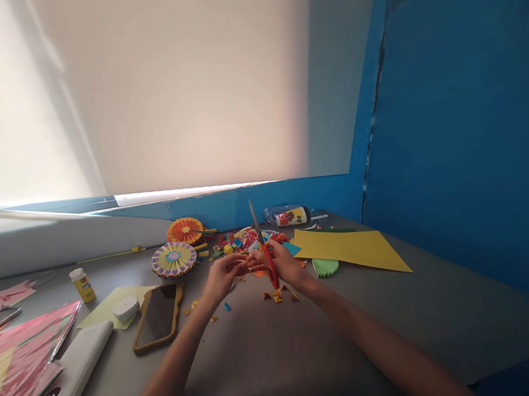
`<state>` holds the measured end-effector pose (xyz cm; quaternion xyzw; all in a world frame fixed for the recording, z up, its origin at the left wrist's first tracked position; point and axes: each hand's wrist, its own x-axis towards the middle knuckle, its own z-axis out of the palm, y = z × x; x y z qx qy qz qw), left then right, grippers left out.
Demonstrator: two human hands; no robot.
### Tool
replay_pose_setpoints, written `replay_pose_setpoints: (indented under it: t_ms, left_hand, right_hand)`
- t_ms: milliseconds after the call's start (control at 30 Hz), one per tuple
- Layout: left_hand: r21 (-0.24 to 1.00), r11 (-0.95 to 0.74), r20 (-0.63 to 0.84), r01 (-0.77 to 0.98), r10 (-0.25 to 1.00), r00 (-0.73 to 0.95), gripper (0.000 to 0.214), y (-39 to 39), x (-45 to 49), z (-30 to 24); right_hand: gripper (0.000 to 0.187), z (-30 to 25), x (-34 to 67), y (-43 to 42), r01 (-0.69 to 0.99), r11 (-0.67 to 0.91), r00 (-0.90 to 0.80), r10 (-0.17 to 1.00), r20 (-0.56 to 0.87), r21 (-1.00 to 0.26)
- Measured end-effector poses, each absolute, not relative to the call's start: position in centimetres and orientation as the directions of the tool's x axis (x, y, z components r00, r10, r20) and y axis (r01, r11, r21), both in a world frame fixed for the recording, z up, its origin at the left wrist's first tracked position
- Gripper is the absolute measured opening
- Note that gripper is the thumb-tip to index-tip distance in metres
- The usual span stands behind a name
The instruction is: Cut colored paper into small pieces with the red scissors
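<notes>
My right hand [285, 263] grips red-handled scissors [265, 255], their blades pointing up and away from me. My left hand [225, 272] is closed in a pinch on a small orange piece of paper [250, 266] held right against the scissors. Both hands hover just above the grey table [279, 356]. Several small orange paper scraps [278, 297] lie on the table below the hands. Beyond the hands lies a heap of small coloured paper pieces [238, 241].
Two pleated paper rosettes [174, 259] sit behind my left hand. A phone [157, 316], a white round case [126, 308], a power bank [70, 379], a small yellow bottle [82, 284] and pink sheets [6, 373] are at left. A yellow sheet [353, 247] and a bottle lying on its side [290, 215] are at right, by the blue wall.
</notes>
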<state>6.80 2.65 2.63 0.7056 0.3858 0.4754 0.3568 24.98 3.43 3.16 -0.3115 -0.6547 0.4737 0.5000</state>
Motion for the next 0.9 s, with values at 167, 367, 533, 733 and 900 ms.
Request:
replay_pose_setpoints:
  t_ms: [167, 367, 533, 733, 900]
  left_hand:
    - [0.889, -0.417, 0.384, 0.189, 0.904, 0.189, 0.036, 2.2, 7.0, 3.0]
    - [0.922, -0.365, 0.325, 0.126, 0.910, 0.257, 0.041, 1.2, 7.3, 3.8]
    - [0.941, -0.329, 0.305, 0.079, 0.925, 0.226, 0.045, 0.5, 7.8, 4.3]
    - [0.949, -0.308, 0.294, 0.060, 0.940, 0.173, 0.045, 0.3, 8.2, 4.4]
    - [0.949, -0.315, 0.301, 0.023, 0.924, 0.235, 0.044, 0.3, 8.2, 4.4]
  right_hand:
    - [0.039, 3.7, 24.3, 2.5, -0.098, 0.369, -0.265, 0.885, 0.382, -0.924]
    - [0.034, 4.1, 24.3, 2.2, -0.080, 0.407, -0.255, 0.874, 0.413, -0.910]
    - [0.037, 3.8, 24.5, 2.8, -0.078, 0.457, -0.245, 0.853, 0.462, -0.886]
    - [0.036, 3.5, 24.5, 2.8, -0.033, 0.471, -0.220, 0.857, 0.466, -0.882]
    - [0.035, 3.6, 24.5, 2.8, -0.075, 0.472, -0.228, 0.849, 0.476, -0.878]
